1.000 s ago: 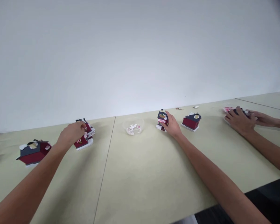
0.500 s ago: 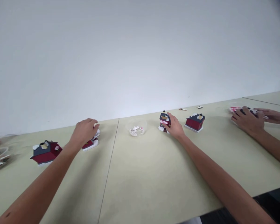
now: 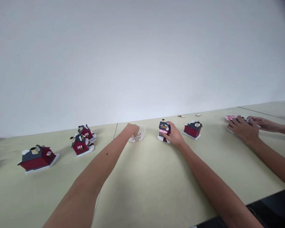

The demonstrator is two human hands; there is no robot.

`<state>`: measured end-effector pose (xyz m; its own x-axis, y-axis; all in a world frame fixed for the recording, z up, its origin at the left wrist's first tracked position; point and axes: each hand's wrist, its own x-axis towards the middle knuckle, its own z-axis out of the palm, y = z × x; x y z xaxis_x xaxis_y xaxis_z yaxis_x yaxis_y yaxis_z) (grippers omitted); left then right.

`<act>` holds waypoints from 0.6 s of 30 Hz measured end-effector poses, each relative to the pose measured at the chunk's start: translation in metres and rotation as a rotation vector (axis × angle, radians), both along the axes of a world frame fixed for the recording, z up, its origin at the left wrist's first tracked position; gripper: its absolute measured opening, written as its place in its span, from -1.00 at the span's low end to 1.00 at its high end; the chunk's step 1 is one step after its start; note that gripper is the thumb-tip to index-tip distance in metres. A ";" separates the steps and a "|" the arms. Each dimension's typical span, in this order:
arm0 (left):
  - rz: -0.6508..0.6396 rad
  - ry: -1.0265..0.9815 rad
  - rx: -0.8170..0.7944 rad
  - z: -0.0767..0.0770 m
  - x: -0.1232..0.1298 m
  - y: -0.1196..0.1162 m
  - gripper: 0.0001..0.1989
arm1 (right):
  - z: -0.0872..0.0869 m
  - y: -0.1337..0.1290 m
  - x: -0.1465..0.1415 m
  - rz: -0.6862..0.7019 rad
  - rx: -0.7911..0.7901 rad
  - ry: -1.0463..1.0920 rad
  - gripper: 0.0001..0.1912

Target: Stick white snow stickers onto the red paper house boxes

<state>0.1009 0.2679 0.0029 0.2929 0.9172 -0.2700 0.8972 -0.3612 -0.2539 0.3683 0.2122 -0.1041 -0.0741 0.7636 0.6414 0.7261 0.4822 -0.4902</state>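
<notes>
My left hand (image 3: 133, 129) dips into a clear plastic bowl (image 3: 143, 131) that holds small white and red-striped pieces (image 3: 139, 135). Its fingertips are hidden, so I cannot tell whether they grip a piece. My right hand (image 3: 174, 135) is closed around the right side of a small toy house (image 3: 164, 128) that appears to stand on the table. This house has a dark roof, a red-and-white striped awning and a white base.
Left of my arm stand a red house (image 3: 39, 158) and two more close together, a nearer house (image 3: 81, 145) and a farther house (image 3: 85, 131). Another house (image 3: 192, 129) is right of my hand. At far right, a co-worker's hands (image 3: 245, 128) handle a dark piece.
My left hand has let go of a house on the left and moved right into the bowl. My right hand keeps its hold on the toy house. The view has shifted slightly.
</notes>
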 end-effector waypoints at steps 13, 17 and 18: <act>0.051 0.103 -0.095 -0.004 -0.009 0.004 -0.71 | 0.017 -0.019 -0.013 0.048 0.127 -0.035 -0.24; 0.051 0.023 -0.102 -0.010 -0.013 0.009 -0.73 | 0.031 -0.040 -0.039 0.171 0.206 -0.095 -0.23; 0.030 -0.029 -0.093 -0.011 -0.014 0.010 -0.73 | 0.033 -0.045 -0.048 0.221 0.223 -0.119 -0.23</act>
